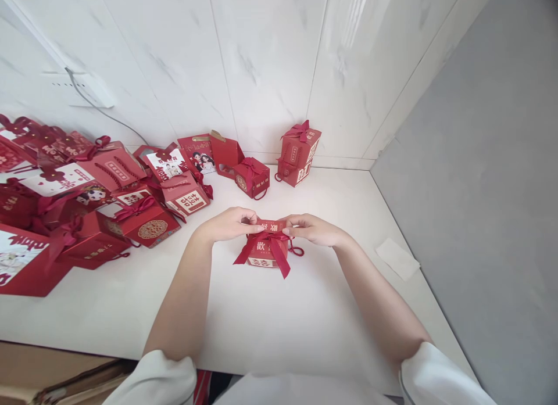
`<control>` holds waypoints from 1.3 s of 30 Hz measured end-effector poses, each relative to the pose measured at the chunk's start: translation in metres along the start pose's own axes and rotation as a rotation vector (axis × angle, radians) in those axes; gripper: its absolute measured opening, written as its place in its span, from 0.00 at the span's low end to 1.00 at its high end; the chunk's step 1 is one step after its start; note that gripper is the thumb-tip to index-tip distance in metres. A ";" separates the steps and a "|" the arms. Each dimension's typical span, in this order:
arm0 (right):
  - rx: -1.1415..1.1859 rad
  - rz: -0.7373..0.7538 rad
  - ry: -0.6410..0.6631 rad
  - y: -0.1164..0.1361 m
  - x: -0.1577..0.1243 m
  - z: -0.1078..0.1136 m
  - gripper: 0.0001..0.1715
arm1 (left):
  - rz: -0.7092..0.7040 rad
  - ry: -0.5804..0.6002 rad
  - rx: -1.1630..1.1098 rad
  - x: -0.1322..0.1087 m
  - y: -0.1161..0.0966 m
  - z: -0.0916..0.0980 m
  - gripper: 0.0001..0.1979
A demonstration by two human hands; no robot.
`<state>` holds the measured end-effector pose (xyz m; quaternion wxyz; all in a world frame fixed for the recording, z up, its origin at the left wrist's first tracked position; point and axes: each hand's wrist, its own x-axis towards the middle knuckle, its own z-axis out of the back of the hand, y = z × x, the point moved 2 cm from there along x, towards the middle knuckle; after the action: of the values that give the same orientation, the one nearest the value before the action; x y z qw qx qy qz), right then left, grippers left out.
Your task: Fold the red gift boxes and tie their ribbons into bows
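Pinching grip: left hand (234, 223) and right hand (314, 229) each have thumb and fingers closed, seemingly on the ribbon (273, 236).
Ribbon care: even, gentle tension should level its loops without denting the box (264, 249).
Box: red, block-shaped printed card, on the white table (349, 323) between both hands.
Ribbon: satin-looking, tails splayed frontward.
Cord (300, 253): red, looped, apparently twisted.

a gift box (264, 251) sits on the desk (261, 318) between the left hand (233, 225) and the right hand (311, 229). far behind it, two boxes (296, 154) stand by the wall (270, 74), apparently stacked; more boxes (98, 233) crowd the left side; a paper slip (397, 258) lies right.
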<state>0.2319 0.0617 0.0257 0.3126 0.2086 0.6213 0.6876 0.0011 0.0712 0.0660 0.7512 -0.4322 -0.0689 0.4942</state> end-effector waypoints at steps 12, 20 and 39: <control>-0.072 -0.017 -0.057 -0.004 0.001 0.001 0.21 | 0.070 -0.101 0.191 0.013 0.009 -0.010 0.27; -0.014 -0.051 -0.080 -0.007 0.002 -0.001 0.20 | 0.052 -0.064 0.153 0.005 0.001 -0.008 0.24; 0.041 -0.163 -0.176 0.003 -0.013 0.017 0.27 | 0.162 -0.378 0.172 -0.024 -0.007 0.016 0.25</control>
<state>0.2519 0.0649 0.0322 0.4164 0.2235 0.6204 0.6259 -0.0153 0.0602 0.0889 0.7170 -0.2701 -0.1311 0.6290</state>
